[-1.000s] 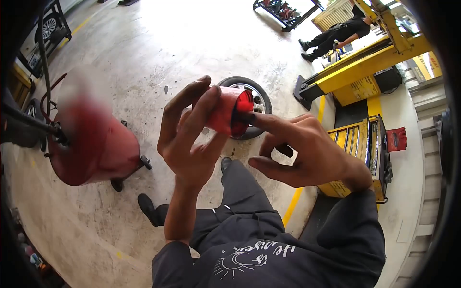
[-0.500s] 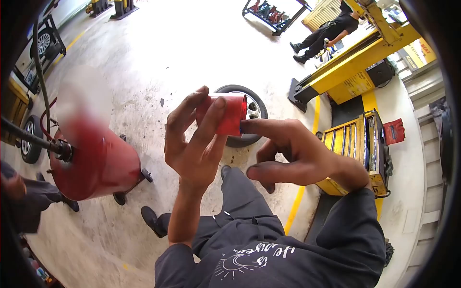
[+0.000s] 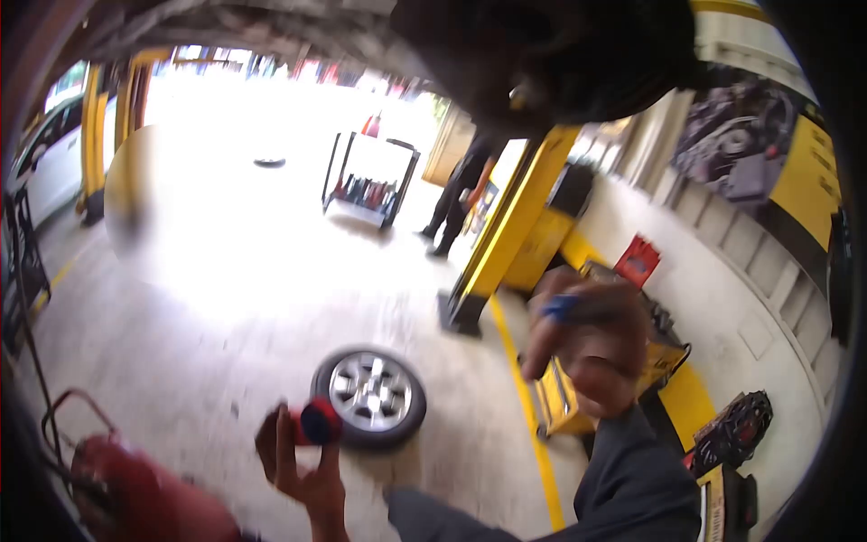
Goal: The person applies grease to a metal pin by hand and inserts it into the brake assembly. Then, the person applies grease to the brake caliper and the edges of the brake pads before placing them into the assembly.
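Red can in left hand; right hand has left it, lifted away.
Left fingers wrapped round can; right ones curled, blurred, grip unclear, blue stuff showing; work at can looks paused.

Head view, motion-blurred. Left hand, low and left of centre, grips a small red container between thumb and fingers; its round, dark blue end faces the camera. Right hand raised, well apart from the left, fingers bent; blue patch at the fingers, either a smear or a small object, too blurred to tell. Wheel flat on the floor, just beyond the container. Red drum at lower left. Yellow tool chest behind the right hand. Yellow post farther back; a person in dark clothing stands beside it. Wheeled rack left of that person. Dark underside of a vehicle overhead.
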The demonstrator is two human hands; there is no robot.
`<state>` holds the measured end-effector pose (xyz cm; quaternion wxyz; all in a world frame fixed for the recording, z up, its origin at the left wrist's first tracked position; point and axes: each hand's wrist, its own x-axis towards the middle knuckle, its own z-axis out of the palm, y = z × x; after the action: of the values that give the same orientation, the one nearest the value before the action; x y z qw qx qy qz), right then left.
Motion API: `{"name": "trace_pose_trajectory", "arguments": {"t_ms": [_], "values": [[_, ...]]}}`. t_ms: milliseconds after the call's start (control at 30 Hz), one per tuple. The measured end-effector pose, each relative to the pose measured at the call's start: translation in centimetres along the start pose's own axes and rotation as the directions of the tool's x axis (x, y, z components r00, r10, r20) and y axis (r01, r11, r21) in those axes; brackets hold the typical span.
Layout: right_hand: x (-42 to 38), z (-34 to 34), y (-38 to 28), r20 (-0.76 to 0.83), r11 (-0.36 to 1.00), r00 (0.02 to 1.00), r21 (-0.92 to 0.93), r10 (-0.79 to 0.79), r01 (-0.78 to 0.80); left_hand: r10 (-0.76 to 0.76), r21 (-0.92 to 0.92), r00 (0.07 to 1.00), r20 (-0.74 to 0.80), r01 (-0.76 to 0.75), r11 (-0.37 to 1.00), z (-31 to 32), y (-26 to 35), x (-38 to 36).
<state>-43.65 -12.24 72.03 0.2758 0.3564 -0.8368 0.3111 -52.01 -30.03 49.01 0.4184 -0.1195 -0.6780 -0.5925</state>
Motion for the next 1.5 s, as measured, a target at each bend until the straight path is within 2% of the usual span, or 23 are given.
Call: {"name": "trace_pose_trajectory", "arguments": {"t_ms": [33,67,133,167,200,233,267,367,433,467,500,533,567,800,1033,1167,1267,1367,1467,1500], "values": [[0.8,-1.5,-0.5,-0.041,0.948,0.977,-0.255,-0.208,0.191,-0.026,-0.062,0.999,-0.024,0.024,0.998,0.6,-0.5,-0.3],[1.7,-2.8,-0.9,-0.035,0.811,0.915,-0.479,-0.401,0.337,-0.060,-0.110,0.998,-0.033,0.056,0.992,1.2,-0.9,-0.7],[4.3,-4.7,-2.0,-0.063,0.393,0.795,-0.890,-0.604,0.229,-0.076,-0.083,0.996,0.037,0.079,0.993,2.4,-1.2,-1.3],[6.0,-6.1,-2.2,0.089,0.188,0.781,-0.948,-0.619,0.257,-0.083,-0.116,0.996,0.042,0.087,0.989,3.1,-1.2,-1.3],[7.3,-6.5,-1.8,0.128,0.063,0.782,-0.976,-0.610,0.209,-0.111,-0.096,0.992,0.053,0.116,0.989,3.6,-0.8,-1.3],[8.0,-6.6,-1.8,0.155,-0.046,0.827,-0.987,-0.540,0.155,-0.087,-0.118,0.995,0.047,0.092,0.989,4.2,-0.8,-1.4],[9.1,-7.0,-0.5,0.224,-0.094,0.746,-0.972,-0.627,0.214,-0.061,-0.139,0.997,0.041,0.066,0.988,4.6,-0.7,-1.7],[10.2,-7.3,1.3,0.279,-0.148,0.769,-0.960,-0.575,0.238,-0.083,-0.165,0.995,0.049,0.090,0.982,4.9,0.0,-1.1],[10.1,-7.7,2.5,0.191,-0.119,0.849,-0.981,-0.492,0.152,-0.087,-0.149,0.995,0.043,0.092,0.984,5.0,-0.3,-0.9],[9.7,-7.8,2.7,0.188,-0.115,0.851,-0.982,-0.491,0.150,-0.090,-0.139,0.995,0.035,0.094,0.986,5.1,-0.4,-0.9],[9.0,-7.8,2.9,-0.030,0.025,0.943,-0.999,-0.332,-0.023,-0.091,-0.136,0.995,0.038,0.095,0.986,5.2,-0.7,-1.0],[8.7,-7.8,3.0,-0.236,0.129,0.962,-0.967,-0.135,-0.219,-0.079,-0.104,0.996,0.037,0.083,0.991,5.3,-1.2,-1.0],[8.7,-7.8,3.0,-0.239,0.130,0.962,-0.966,-0.130,-0.223,-0.067,-0.072,0.997,0.038,0.070,0.995,5.3,-1.5,-1.1],[9.2,-7.7,2.8,-0.017,-0.054,0.932,-0.998,-0.363,-0.040,-0.055,-0.065,0.996,0.070,0.060,0.996,5.4,-1.8,-1.1],[9.8,-7.7,2.6,0.235,-0.284,0.806,-0.955,-0.542,0.088,-0.117,-0.141,0.990,0.081,0.128,0.982,5.4,-2.0,-0.5],[9.1,-7.8,2.8,0.246,-0.368,0.836,-0.928,-0.490,0.058,-0.084,-0.094,0.995,0.063,0.089,0.992,5.4,-2.7,-0.8],[9.1,-8.2,3.8,0.133,-0.287,0.890,-0.958,-0.437,0.002,-0.135,-0.115,0.988,0.077,0.144,0.983,5.4,-2.4,-0.6],[9.8,-7.9,3.7,0.066,-0.234,0.916,-0.972,-0.396,-0.031,-0.124,-0.114,0.990,0.071,0.132,0.985,5.4,-2.3,-0.6],[11.9,-6.6,1.9,0.162,-0.284,0.875,-0.958,-0.456,0.030,-0.105,-0.116,0.993,0.062,0.111,0.987,5.4,-2.6,-0.9],[12.7,-7.3,1.8,0.303,-0.423,0.832,-0.901,-0.465,0.091,-0.105,-0.116,0.993,0.061,0.112,0.987,5.4,-2.7,-1.0]]}}
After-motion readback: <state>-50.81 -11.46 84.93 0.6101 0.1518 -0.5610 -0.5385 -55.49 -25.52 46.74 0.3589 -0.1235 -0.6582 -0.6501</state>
